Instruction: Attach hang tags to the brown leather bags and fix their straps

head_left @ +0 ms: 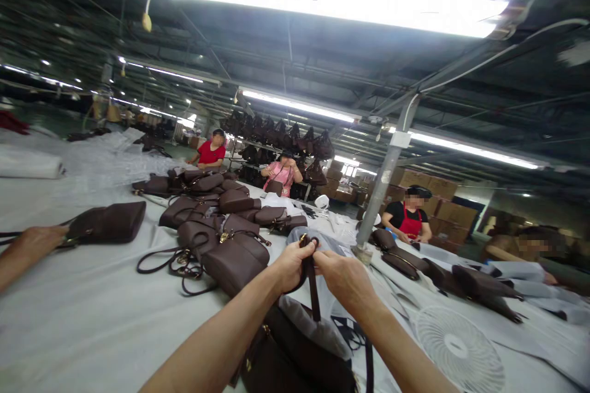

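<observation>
My left hand (291, 265) and my right hand (335, 267) meet in front of me, both closed on a dark brown bag strap (314, 295). A gold-coloured metal fitting shows at the left thumb. The strap's free end hangs down between the hands. Below them, close to me, lies a dark brown handbag (295, 356) with gold-coloured hardware, partly covered by my forearms. Clear plastic wrapping (318, 331) lies against its far side. Just beyond my left hand rests another brown handbag (237, 258), part of a pile.
Several brown bags (188, 212) are heaped on the white-covered table (92, 307). At left, a co-worker's hand (41, 236) holds a brown bag (108, 222). A white round fan (461, 347) lies at right, near a grey post (382, 187). Other people work across the table.
</observation>
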A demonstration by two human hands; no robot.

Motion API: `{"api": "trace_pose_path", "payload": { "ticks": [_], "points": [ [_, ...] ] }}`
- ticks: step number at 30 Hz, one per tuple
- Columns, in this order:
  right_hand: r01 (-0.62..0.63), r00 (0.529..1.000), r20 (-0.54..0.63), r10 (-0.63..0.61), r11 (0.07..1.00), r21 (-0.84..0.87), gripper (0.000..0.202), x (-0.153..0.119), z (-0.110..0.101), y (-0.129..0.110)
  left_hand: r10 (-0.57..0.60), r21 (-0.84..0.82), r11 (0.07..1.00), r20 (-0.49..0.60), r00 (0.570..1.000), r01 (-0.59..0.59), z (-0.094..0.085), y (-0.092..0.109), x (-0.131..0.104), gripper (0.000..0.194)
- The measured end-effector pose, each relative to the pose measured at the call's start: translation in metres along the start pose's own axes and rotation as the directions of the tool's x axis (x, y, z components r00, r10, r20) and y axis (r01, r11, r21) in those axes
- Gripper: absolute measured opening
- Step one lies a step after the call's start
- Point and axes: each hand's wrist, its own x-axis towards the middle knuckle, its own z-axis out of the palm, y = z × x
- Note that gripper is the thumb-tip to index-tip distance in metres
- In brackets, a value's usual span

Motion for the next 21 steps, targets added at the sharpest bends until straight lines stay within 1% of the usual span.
{"api": "trace_pose_path", "payload": {
  "ticks": [3,5,7,9,11,12,13,14,16,18,20,21],
  "points": [
    [-0.047,0.999,0.012,0.047,0.996,0.082,0.021,0.002,0.001,-0.001,0.031,-0.055,0.998,-0.076,0.997,-0.035,-0.001,-0.003,0.007,0.017],
    [-0.057,0.998,0.020,0.054,0.985,0.166,0.019,-0.004,0.003,0.004,0.067,-0.090,0.993,-0.155,0.986,-0.081,-0.010,0.006,0.015,0.021],
    [-0.043,0.998,0.062,0.025,0.945,0.325,0.021,-0.019,0.005,0.020,0.091,-0.115,0.986,-0.222,0.971,-0.119,-0.028,0.025,0.021,0.028],
    [-0.028,0.992,0.123,-0.033,0.885,0.465,0.027,-0.038,0.008,0.044,0.096,-0.119,0.984,-0.249,0.964,-0.129,-0.049,0.049,0.022,0.029],
    [-0.034,0.986,0.159,-0.049,0.876,0.481,0.029,-0.054,0.010,0.068,0.068,-0.099,0.991,-0.225,0.972,-0.092,-0.066,0.068,0.017,0.026],
    [-0.024,0.988,0.146,-0.048,0.890,0.455,0.028,-0.059,0.011,0.077,0.039,-0.083,0.995,-0.196,0.980,-0.056,-0.069,0.073,0.013,0.024],
    [-0.011,0.992,0.123,-0.043,0.911,0.411,0.028,-0.060,0.010,0.082,0.002,-0.061,0.998,-0.157,0.988,-0.011,-0.069,0.074,0.010,0.021],
    [0.006,0.995,0.091,-0.041,0.934,0.357,0.028,-0.060,0.009,0.083,-0.042,-0.037,0.999,-0.111,0.993,0.038,-0.065,0.072,0.008,0.019],
    [0.037,0.999,0.028,-0.045,0.971,0.237,0.029,-0.050,0.002,0.074,-0.138,0.019,0.990,-0.008,0.990,0.139,-0.048,0.060,0.005,0.020],
    [0.051,0.999,-0.008,-0.050,0.989,0.141,0.028,-0.035,-0.006,0.057,-0.225,0.105,0.971,0.122,0.967,0.213,-0.028,0.045,0.005,0.028],
    [0.035,0.999,-0.028,-0.033,0.997,0.075,0.027,-0.020,-0.014,0.040,-0.288,0.199,0.950,0.251,0.924,0.242,-0.011,0.032,0.006,0.037],
    [0.024,0.999,-0.030,-0.022,0.998,0.057,0.026,-0.014,-0.017,0.034,-0.309,0.245,0.940,0.302,0.902,0.240,-0.006,0.028,0.006,0.040]
  ]
}}
